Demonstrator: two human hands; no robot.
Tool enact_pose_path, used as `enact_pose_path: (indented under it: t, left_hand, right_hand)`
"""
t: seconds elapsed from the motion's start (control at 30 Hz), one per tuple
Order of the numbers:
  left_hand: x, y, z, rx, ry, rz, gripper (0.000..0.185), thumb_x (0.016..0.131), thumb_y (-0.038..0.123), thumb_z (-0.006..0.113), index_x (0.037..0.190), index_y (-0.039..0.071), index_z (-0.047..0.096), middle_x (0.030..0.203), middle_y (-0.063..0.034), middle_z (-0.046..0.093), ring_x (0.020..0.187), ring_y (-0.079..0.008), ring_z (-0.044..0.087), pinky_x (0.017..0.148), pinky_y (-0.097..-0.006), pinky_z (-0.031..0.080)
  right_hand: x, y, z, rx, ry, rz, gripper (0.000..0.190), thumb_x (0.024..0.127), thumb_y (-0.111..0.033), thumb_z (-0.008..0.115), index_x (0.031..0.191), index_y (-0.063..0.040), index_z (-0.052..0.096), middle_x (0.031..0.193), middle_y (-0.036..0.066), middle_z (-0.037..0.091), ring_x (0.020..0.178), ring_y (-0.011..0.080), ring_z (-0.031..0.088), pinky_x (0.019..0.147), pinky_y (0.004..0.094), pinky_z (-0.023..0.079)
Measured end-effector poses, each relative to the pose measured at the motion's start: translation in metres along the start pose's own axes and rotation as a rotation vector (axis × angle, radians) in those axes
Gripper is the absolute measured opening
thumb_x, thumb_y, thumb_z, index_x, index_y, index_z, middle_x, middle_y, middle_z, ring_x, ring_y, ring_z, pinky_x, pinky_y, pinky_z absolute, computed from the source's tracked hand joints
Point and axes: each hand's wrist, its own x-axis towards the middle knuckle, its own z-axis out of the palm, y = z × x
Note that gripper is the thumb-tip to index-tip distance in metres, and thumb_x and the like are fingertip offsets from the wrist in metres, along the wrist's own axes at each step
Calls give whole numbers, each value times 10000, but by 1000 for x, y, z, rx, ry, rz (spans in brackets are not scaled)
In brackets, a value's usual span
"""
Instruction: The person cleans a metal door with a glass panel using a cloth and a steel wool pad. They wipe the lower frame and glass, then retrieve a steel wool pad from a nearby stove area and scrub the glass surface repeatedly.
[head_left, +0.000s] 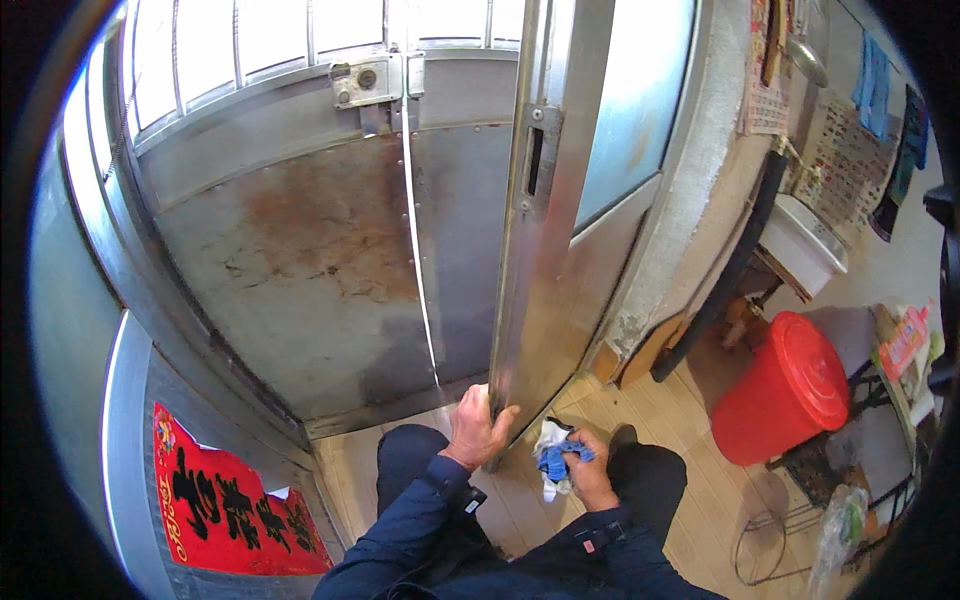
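Observation:
My left hand (474, 433) grips the narrow vertical edge of an open metal door leaf (581, 311), low down near the floor, with its thumb on the near side. The leaf has a frosted glass pane (636, 97) and a lock strike plate (536, 157) higher on its edge. In my right hand (594, 480) is a bunched blue and white cloth (555, 457), held over the floor just right of the door's lower end. Part of the cloth is hidden by my fingers. My knees are bent on both sides of the door edge.
Ahead is a rust-stained double metal door (322, 247) with a rim lock (366, 79) and bars above. A torn red paper banner (232, 502) hangs on the left leaf. To the right stand a red lidded plastic bucket (780, 390), a white sink (802, 244) and a wire stand (772, 547).

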Motion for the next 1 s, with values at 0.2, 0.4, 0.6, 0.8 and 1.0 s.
enact_pose_path:
  t: [0.2,0.4,0.6,0.8,1.0]
  left_hand:
    - [-26,25,4,61,-127,41,385,965,290,827,1164,24,633,1060,-218,686,1010,-454,696,825,-547,567]
    - [-48,63,-17,81,-331,-4,344,1003,331,780,909,24,660,838,-225,732,799,-453,745,703,-545,577]
    - [-63,77,-50,-361,-900,-119,259,1125,198,635,1030,-19,736,834,-127,779,756,-204,760,730,-371,608]
    - [-95,76,-47,-673,-811,-319,280,1076,194,727,1237,-33,692,918,-113,738,858,-162,682,799,-377,573]
    - [-117,61,-13,-1048,-510,-521,308,1179,222,565,1326,-35,651,1182,-75,731,1080,-151,678,943,-354,583]
  right_hand:
    - [-38,-13,-19,-56,-126,-114,237,823,75,768,1018,-14,667,945,37,669,924,136,661,836,311,544]
    - [-63,-63,-39,-172,-194,-346,239,848,18,822,1035,-18,677,950,121,688,923,249,722,842,354,563]
    - [-76,-115,-39,-352,-153,-437,235,864,-98,857,1027,-49,695,979,166,685,859,374,737,765,421,581]
    - [-83,-126,-10,-836,-79,-624,250,837,-136,800,1051,-93,679,993,182,623,899,419,696,745,513,579]
    - [-78,-107,22,-1057,-43,-627,367,836,-152,780,1189,-76,715,1184,212,666,1047,416,687,820,474,609]
